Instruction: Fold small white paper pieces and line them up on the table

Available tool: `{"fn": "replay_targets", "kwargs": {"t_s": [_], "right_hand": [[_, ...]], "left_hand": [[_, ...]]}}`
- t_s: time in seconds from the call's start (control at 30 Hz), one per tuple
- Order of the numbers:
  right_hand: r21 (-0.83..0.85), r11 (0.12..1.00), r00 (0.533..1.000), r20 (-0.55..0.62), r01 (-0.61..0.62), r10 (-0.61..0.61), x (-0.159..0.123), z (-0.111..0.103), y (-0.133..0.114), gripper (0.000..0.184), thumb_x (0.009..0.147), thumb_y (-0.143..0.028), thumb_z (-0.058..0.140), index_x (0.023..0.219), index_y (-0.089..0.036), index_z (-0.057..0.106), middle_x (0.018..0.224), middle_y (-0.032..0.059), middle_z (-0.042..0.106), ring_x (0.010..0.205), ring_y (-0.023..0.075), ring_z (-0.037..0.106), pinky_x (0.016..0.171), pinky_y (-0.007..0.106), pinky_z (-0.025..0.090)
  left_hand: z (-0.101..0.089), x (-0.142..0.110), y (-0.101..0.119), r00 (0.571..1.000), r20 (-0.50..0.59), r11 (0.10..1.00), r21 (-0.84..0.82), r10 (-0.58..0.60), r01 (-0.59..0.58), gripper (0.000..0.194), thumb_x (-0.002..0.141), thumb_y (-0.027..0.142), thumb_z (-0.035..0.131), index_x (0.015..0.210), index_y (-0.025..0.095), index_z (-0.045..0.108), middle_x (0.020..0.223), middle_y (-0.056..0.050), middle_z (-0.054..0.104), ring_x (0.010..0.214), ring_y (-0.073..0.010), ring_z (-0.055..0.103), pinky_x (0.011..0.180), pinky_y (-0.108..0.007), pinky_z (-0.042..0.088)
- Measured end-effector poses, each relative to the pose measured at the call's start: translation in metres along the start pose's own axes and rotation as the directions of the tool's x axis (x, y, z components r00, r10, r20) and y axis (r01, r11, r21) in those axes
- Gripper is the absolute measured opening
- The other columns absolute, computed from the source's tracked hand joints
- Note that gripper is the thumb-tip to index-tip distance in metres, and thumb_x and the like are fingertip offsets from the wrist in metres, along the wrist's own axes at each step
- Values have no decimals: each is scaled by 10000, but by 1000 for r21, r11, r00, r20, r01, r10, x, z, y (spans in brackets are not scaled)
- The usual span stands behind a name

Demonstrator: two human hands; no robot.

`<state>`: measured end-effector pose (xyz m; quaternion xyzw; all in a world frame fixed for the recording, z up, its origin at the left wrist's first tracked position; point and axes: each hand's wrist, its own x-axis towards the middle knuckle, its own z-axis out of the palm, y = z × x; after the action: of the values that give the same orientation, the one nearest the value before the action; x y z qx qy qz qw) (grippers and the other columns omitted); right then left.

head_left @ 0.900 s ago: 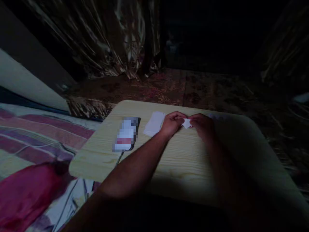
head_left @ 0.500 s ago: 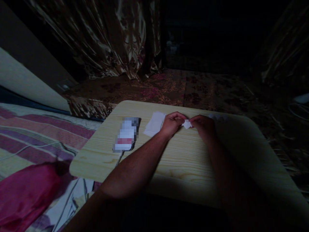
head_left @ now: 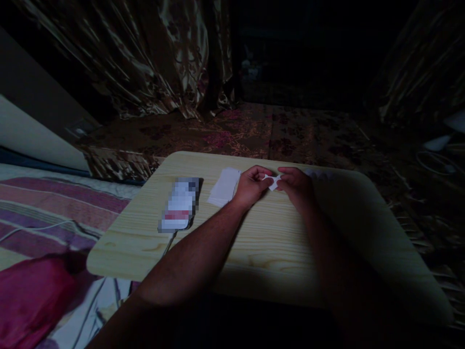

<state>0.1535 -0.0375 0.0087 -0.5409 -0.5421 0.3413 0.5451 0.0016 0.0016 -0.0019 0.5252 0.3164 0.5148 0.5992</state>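
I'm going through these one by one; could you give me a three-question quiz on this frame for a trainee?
1. True or false: the left hand and right hand both hold the small white paper piece.
2. Which lies nearest the left hand? (a) curtain (b) paper stack (c) pink cloth
3. Fill in: a ____ runs from the near end of the phone.

Key: 1 true; 2 b; 3 cable.

dimly lit, near black at top centre | hung with glossy curtain [head_left: 181, 63] at rear left, darker drape [head_left: 403, 82] at right | spread with floral cloth [head_left: 218, 133] beyond pale wood-grain table [head_left: 123, 249] | flanked at left by striped bedding [head_left: 61, 196]
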Motion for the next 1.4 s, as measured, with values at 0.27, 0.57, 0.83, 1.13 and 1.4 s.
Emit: {"fn": "replay_targets", "kwargs": {"t_s": [0.27, 0.57, 0.83, 1.13, 1.4], "right_hand": [[36, 998, 999, 3, -55, 54, 1, 0, -2, 322, 688, -283, 685, 987, -166, 654, 784, 33, 719, 650, 170, 675, 596, 277, 533], [24, 999, 999, 7, -32, 32, 1, -1, 0, 264, 716, -327, 671, 926, -167, 664, 711, 18, 711, 621, 163, 668, 605, 279, 529], [-76, 997, 1000, -21, -11, 9, -2, -1, -7, 195, 723, -320, 656, 860, -183, 676, 662, 6, 691, 619, 164, 659, 585, 265, 501], [51, 994, 994, 40, -100, 98, 2, 4, 2, 346, 675, -329, 711, 974, -172, 636, 750, 26, 721, 662, 186, 691, 618, 289, 545], [-46, 996, 997, -17, -74, 73, 0, 4, 2, 201, 698, -357, 681, 794, -187, 634, 715, 26, 715, 667, 194, 697, 606, 287, 542]], "left_hand": [[2, -2, 2, 1000, 18, 1000, 3, 23, -23, 285, 612, 241, 806, 836, 150, 656, 715, 0, 662, 627, -98, 586, 612, -231, 452], [1, -1, -1, 1000, 21, 1000, 12, 12, -13, 299, 611, 234, 805, 852, 149, 651, 742, -13, 680, 630, -108, 604, 620, -242, 472], [1, -2, 0, 1000, -10, 998, 64, 3, -3, 271, 631, 257, 789, 839, 151, 652, 722, -14, 676, 605, -110, 598, 582, -235, 456], [0, -1, 0, 999, -35, 997, 77, 27, -24, 248, 629, 240, 776, 826, 153, 655, 701, -1, 660, 597, -98, 574, 573, -223, 436], [0, -2, 0, 999, -27, 996, 89, 33, -31, 240, 636, 251, 778, 815, 149, 654, 716, -12, 673, 610, -107, 587, 585, -232, 445]]}}
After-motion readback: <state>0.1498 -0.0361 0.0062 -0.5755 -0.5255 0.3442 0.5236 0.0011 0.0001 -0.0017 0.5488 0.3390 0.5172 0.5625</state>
